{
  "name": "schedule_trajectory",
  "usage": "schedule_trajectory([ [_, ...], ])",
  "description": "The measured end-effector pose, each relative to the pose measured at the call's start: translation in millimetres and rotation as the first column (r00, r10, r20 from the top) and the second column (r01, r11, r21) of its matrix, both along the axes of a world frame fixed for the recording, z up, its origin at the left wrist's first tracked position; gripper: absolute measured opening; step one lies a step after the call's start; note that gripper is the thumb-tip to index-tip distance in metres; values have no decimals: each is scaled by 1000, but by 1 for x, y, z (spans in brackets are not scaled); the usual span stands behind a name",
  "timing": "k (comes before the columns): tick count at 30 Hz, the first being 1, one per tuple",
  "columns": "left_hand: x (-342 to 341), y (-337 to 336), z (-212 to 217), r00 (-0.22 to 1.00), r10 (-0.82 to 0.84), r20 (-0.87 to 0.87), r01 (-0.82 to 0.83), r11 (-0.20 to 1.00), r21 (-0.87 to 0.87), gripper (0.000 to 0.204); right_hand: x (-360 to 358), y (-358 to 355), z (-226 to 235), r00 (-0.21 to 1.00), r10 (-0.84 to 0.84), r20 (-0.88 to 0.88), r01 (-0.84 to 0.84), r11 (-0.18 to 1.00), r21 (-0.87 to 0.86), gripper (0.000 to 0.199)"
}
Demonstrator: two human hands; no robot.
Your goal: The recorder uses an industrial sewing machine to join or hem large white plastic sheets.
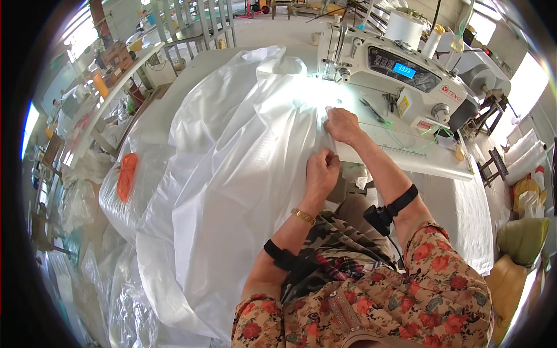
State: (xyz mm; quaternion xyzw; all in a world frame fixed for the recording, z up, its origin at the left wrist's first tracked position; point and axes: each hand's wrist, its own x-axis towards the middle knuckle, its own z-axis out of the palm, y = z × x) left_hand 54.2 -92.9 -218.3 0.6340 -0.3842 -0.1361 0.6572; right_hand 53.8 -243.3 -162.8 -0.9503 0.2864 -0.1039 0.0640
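Observation:
A large sheet of white woven plastic fabric (232,168) spreads over the left of the table and hangs down toward the floor in folds. My left hand (322,172) is closed on its right edge, close to my body. Farther up the same edge, my right hand (343,124) pinches the fabric just in front of the sewing machine. The white sewing machine (394,66) stands at the back right with a lit blue display. Its lamp glares over the needle area, so the needle and the fabric's far edge there cannot be made out.
Thread snips (374,110) lie on the table (400,139) right of my right hand, near green thread. A big white thread cone (404,29) stands behind the machine. Left of the fabric is a clear-wrapped bundle with an orange tie (126,177). A grey metal rack (194,29) stands behind.

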Motion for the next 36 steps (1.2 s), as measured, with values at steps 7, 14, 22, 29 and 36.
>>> schedule_trajectory([
  [7,2,1,0,1000,-26,-8,26,999,-22,15,-1,-11,-6,997,39,65,-40,999,6,26],
  [14,4,0,4,1000,1,13,0,997,-72,15,7,-6,4,995,-85,61,80,994,81,27],
  [22,0,-6,5,999,-6,44,6,1000,14,14,29,-20,4,990,-138,7,138,990,-16,24],
  [29,2,-4,4,1000,-12,-13,12,1000,25,12,35,-13,6,975,-200,92,209,973,-94,13],
  [36,-1,-4,10,999,-17,36,16,1000,27,11,33,-19,8,988,-153,-15,147,967,-208,11],
])
